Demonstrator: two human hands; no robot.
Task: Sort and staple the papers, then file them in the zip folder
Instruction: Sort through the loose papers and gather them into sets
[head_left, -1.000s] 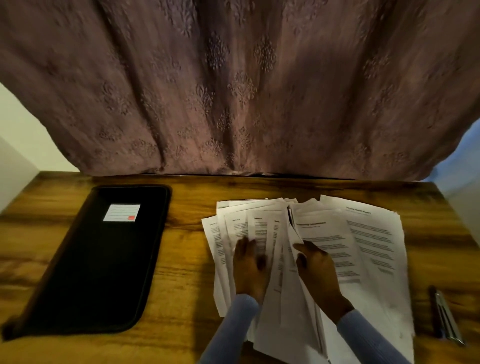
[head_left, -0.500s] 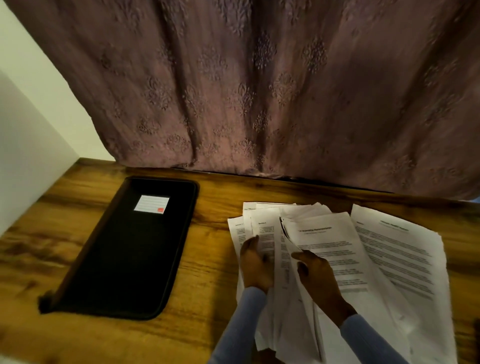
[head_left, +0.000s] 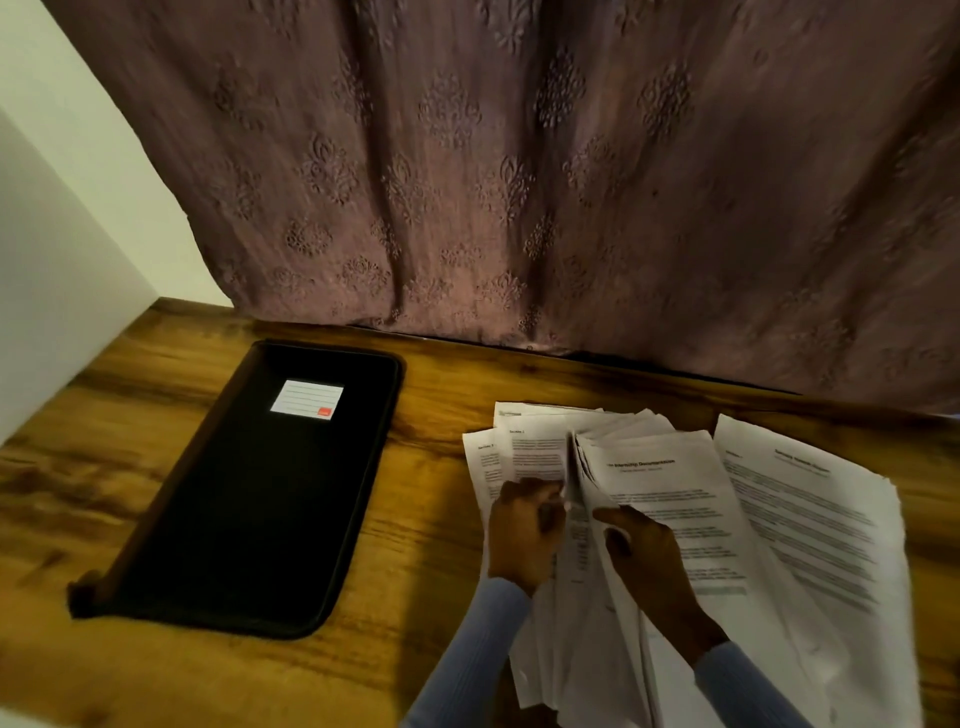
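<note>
Left hand (head_left: 522, 530) curled since; papers (head_left: 675, 519) hide fingertips.

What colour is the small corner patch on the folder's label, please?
Red, at the lower right corner of the white lined label on the black folder; head view.

Black zip folder (head_left: 249, 499), white red-cornered label (head_left: 306, 399); white papers (head_left: 810, 519); mauve floral curtain (head_left: 519, 182); brown woodgrain table (head_left: 426, 519).

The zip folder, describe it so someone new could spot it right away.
On the wooden table, look left of the spread papers. The zip folder lies flat and closed there, black, with a small white lined label bearing a red corner, unlike the white printed sheets.
</note>
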